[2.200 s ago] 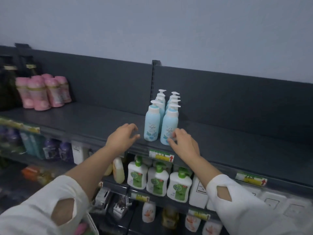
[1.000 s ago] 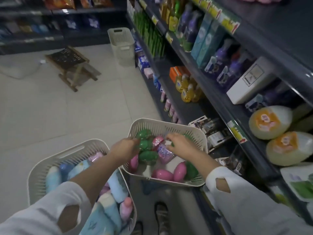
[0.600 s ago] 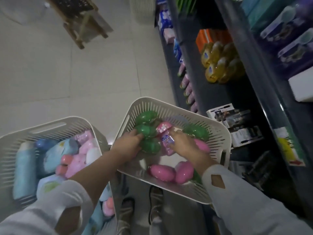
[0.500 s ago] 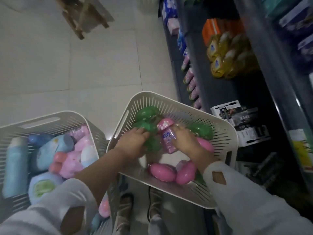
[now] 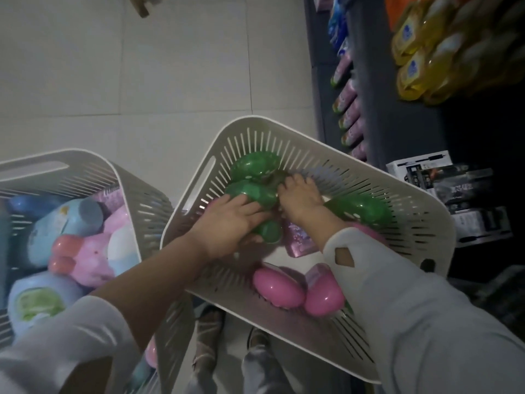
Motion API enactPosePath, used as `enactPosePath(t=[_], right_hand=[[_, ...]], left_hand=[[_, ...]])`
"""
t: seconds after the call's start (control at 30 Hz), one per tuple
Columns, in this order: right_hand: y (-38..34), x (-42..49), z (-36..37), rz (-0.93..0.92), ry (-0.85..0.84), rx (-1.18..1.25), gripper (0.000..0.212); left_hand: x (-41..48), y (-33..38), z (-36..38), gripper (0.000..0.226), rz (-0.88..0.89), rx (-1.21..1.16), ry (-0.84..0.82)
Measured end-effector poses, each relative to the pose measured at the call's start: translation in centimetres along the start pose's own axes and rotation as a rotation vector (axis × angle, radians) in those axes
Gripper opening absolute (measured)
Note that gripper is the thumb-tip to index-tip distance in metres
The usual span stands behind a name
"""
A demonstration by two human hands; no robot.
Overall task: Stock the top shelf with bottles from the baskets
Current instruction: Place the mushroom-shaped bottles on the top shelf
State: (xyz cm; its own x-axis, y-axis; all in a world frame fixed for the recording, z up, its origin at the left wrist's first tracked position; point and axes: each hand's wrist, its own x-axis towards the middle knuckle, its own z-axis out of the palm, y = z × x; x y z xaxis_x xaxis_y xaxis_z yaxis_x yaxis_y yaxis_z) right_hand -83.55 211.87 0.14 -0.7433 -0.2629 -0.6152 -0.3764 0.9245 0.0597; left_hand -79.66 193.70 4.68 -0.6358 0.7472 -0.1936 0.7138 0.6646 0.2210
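Green bottles (image 5: 252, 169) lie at the far side of the slotted basket (image 5: 420, 223), with pink bottles (image 5: 277, 288) nearer. The left hand (image 5: 233, 223) curls over one green bottle (image 5: 255, 194). The right hand (image 5: 301, 200) digs bent fingers between others; its grasp cannot be determined. Current step: pickup. Next: secure both grips, lift clear, raise to the top shelf.

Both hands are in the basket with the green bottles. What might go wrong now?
The rounded green bottles lie piled together; one may slip from the left hand or right hand when lifted. Pulling one out may make the others roll inside the basket.
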Motion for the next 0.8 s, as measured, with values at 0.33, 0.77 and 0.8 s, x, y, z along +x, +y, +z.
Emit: enactPosePath(t=[0.33, 0.77, 0.8], right_hand=[[1.7, -4.0, 0.2, -0.037, -0.179, 0.263, 0.073], [1.6, -14.0, -6.4, 0.189, 0.072, 0.533, 0.061], [1.3, -15.4, -7.4, 0.218, 0.1, 0.546, 0.06]], left_hand=[[0.4, 2.1, -1.4, 0.045, -0.037, 0.207, -0.113], [-0.3, 4.4, -10.0, 0.056, -0.311, -0.185, -0.318], [-0.7, 4.6, -11.3, 0.055, -0.316, -0.232, -0.297]])
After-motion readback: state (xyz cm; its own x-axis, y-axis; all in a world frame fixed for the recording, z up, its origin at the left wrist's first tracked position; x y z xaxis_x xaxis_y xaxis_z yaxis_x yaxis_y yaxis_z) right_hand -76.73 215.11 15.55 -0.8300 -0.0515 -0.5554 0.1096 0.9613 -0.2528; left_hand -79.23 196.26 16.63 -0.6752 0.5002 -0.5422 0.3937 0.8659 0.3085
